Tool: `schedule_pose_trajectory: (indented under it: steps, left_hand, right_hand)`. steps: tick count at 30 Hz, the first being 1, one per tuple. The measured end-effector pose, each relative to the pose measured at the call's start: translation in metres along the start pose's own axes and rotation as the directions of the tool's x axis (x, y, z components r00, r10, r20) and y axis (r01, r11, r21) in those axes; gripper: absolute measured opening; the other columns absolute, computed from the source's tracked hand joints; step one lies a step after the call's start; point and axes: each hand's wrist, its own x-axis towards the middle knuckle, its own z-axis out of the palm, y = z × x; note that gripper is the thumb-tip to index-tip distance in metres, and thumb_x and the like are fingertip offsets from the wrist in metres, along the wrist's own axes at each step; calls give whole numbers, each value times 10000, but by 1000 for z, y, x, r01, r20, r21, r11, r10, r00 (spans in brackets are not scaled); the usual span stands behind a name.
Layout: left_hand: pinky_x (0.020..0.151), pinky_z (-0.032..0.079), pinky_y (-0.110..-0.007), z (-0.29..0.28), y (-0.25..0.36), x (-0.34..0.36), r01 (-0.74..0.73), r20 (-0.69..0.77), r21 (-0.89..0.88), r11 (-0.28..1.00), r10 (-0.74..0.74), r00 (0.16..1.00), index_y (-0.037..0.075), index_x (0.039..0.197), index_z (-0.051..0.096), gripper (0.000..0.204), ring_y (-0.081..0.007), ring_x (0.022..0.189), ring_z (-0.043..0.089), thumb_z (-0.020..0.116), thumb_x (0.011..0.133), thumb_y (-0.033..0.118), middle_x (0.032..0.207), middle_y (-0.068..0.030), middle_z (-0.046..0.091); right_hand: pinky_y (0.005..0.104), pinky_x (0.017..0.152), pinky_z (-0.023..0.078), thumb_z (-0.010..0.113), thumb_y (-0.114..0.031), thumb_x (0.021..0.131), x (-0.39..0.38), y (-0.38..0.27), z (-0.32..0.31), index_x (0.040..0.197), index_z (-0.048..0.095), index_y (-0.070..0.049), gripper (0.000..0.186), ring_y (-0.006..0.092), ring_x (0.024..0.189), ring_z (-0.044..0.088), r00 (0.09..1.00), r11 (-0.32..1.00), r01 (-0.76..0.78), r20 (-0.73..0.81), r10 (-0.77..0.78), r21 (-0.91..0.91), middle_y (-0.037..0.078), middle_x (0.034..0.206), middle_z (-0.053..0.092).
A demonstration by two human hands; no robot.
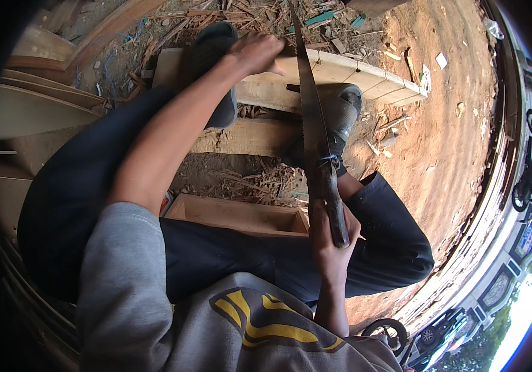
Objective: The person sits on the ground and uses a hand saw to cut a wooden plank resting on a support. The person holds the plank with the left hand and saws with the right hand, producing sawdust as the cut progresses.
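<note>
My right hand (328,245) is closed round the dark handle of a handsaw (310,105). The long toothed blade points away from me and crosses above a light wooden plank (334,69). Several dark cross lines mark the plank's right part. My left hand (255,53) is at the plank's far edge, left of the blade, with fingers curled and thumb stretched toward the saw. A dark patch lies by those fingertips; whether they hold anything is hidden. My left shoe (216,56) stands on the plank, and my right shoe (340,105) is against its near side.
A second timber (241,137) lies nearer me, beneath the plank. An open wooden box frame (235,214) sits by my legs. Wood panels (36,111) lean at the left. Splinters and offcuts (241,180) litter the ground. Motorcycles (529,161) stand far right.
</note>
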Motion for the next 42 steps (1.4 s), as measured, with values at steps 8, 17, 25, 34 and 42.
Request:
schedule_pose_trajectory:
  steps: [8, 17, 25, 34, 42]
  left_hand:
    - [815, 519, -432, -13, -1, 1, 1, 1, -24, 1000, -1, 1000, 13, 899, 621, 573, -343, 928, 631, 718, 668, 528, 903, -168, 651]
    - [835, 509, -419, -9, 2, -9, 19, 23, -48, 999, -18, 1000, 7, 900, 628, 589, -339, 956, 620, 719, 666, 540, 969, -165, 639]
    - [720, 522, -422, -9, -14, 26, -237, -46, -123, 964, 233, 971, -24, 861, 626, 642, -345, 804, 649, 691, 676, 587, 832, -192, 644]
    - [700, 515, -445, 23, 1, 38, -23, -28, -255, 967, 17, 999, -3, 767, 639, 541, -359, 700, 634, 394, 927, 451, 708, -207, 630]
    - [964, 388, -454, 66, -2, 0, -106, -212, -180, 978, 67, 975, -2, 1135, 528, 568, -337, 1156, 478, 523, 863, 496, 1244, -199, 496]
  right_hand:
    - [211, 538, 381, 554, -81, 896, -1, 3, 9, 918, 586, 31, 119, 37, 607, 460, 996, 996, 94, -8, -94, 7, -12, 666, 512]
    - [222, 528, 367, 571, -47, 871, 43, -10, 27, 833, 561, 38, 94, 36, 608, 426, 1000, 997, 20, 14, -21, 75, 7, 651, 501]
    - [211, 472, 310, 597, -167, 869, -52, 1, -46, 780, 566, 21, 210, 32, 528, 413, 984, 987, -129, -136, 115, -98, -6, 570, 495]
    - [193, 484, 312, 594, -182, 884, 7, -17, -32, 818, 575, 8, 202, 28, 533, 415, 943, 995, -43, -326, 69, 85, -33, 588, 479]
    - [225, 509, 331, 591, -161, 889, 18, 19, -17, 839, 593, 37, 204, 41, 572, 404, 989, 995, -92, -108, 96, 47, -15, 603, 480]
